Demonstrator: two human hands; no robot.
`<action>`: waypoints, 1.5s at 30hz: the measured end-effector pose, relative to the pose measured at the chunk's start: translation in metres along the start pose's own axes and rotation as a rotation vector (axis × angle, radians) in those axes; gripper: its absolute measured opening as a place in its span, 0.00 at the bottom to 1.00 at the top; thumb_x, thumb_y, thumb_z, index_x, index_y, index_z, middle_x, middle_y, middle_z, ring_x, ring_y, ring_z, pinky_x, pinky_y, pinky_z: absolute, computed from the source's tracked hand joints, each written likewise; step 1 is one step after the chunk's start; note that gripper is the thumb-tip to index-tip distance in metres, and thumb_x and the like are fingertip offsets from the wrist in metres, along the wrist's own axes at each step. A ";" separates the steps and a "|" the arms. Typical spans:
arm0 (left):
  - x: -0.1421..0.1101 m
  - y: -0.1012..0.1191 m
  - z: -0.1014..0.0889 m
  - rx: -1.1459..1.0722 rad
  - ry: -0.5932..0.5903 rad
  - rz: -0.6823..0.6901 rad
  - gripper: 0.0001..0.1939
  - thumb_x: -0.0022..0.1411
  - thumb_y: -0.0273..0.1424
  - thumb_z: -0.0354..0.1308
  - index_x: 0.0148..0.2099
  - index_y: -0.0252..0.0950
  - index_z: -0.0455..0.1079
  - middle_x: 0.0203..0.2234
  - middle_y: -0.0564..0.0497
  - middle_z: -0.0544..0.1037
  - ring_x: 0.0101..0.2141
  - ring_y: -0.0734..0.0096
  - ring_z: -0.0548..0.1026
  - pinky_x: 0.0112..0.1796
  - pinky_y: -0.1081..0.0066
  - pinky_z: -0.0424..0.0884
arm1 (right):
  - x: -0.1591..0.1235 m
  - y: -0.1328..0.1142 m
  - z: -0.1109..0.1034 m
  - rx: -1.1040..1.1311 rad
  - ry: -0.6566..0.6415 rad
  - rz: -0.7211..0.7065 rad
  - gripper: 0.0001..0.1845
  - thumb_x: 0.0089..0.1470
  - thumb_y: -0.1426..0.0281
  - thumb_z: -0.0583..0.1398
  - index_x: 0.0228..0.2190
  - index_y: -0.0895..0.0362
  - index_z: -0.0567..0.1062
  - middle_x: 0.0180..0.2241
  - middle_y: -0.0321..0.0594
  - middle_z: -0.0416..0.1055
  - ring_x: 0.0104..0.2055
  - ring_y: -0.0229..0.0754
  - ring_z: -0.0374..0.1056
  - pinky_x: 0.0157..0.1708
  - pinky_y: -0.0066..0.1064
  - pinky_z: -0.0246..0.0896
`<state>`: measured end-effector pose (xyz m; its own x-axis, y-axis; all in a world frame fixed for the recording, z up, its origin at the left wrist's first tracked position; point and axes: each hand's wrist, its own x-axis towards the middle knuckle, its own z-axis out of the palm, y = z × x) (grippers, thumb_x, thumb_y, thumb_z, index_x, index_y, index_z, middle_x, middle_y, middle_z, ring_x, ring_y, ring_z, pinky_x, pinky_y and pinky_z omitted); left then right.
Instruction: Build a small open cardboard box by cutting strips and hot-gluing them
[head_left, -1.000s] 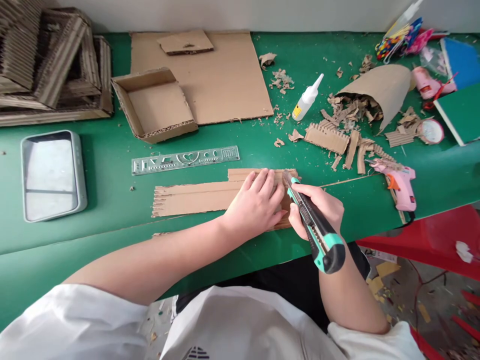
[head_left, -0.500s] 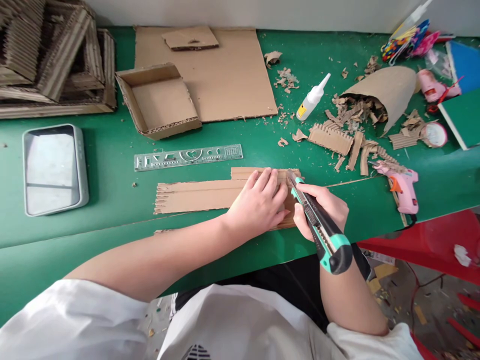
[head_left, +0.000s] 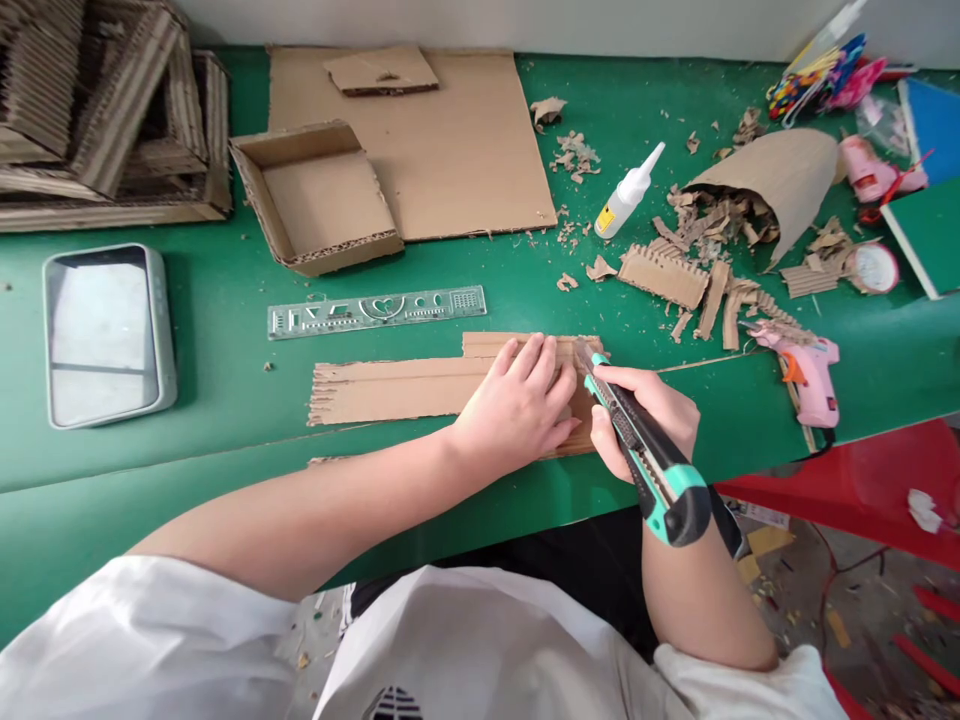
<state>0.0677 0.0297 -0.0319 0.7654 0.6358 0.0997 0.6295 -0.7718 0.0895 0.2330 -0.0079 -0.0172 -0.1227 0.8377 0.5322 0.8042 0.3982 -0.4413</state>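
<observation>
Draw the blade (head_left: 583,352) lightly, clear of the left hand (head_left: 510,410), its fingers slightly spread on the cardboard (head_left: 397,392), with the right hand's (head_left: 670,405) fingers wrapped round the cutter (head_left: 643,436).

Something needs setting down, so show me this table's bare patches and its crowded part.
Bare green lies between the gray-framed panel and the clear ruler, and between the right hand and the near glue gun. Scraps crowd the area around the curved cardboard.
</observation>
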 end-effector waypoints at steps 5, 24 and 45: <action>0.000 0.000 -0.001 0.004 -0.005 -0.001 0.27 0.65 0.42 0.49 0.57 0.24 0.62 0.57 0.28 0.65 0.58 0.41 0.64 0.55 0.51 0.62 | 0.007 -0.002 -0.001 -0.023 -0.045 -0.042 0.15 0.46 0.72 0.59 0.39 0.54 0.71 0.31 0.38 0.78 0.28 0.39 0.74 0.30 0.27 0.70; 0.000 0.001 0.000 0.011 0.010 -0.010 0.27 0.65 0.41 0.49 0.57 0.25 0.61 0.56 0.28 0.66 0.58 0.41 0.64 0.55 0.49 0.62 | 0.004 -0.003 -0.004 -0.019 -0.035 -0.038 0.15 0.45 0.72 0.60 0.39 0.54 0.72 0.31 0.37 0.78 0.27 0.38 0.73 0.30 0.26 0.69; 0.002 0.001 -0.001 -0.009 -0.057 -0.031 0.34 0.66 0.42 0.46 0.62 0.17 0.56 0.59 0.28 0.63 0.59 0.42 0.62 0.57 0.50 0.60 | 0.004 0.005 -0.006 0.082 0.006 0.037 0.14 0.46 0.72 0.60 0.38 0.54 0.73 0.31 0.37 0.78 0.27 0.39 0.74 0.30 0.28 0.70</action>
<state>0.0693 0.0300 -0.0305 0.7522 0.6577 0.0401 0.6519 -0.7517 0.1002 0.2399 -0.0046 -0.0129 -0.0901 0.8501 0.5188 0.7576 0.3966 -0.5184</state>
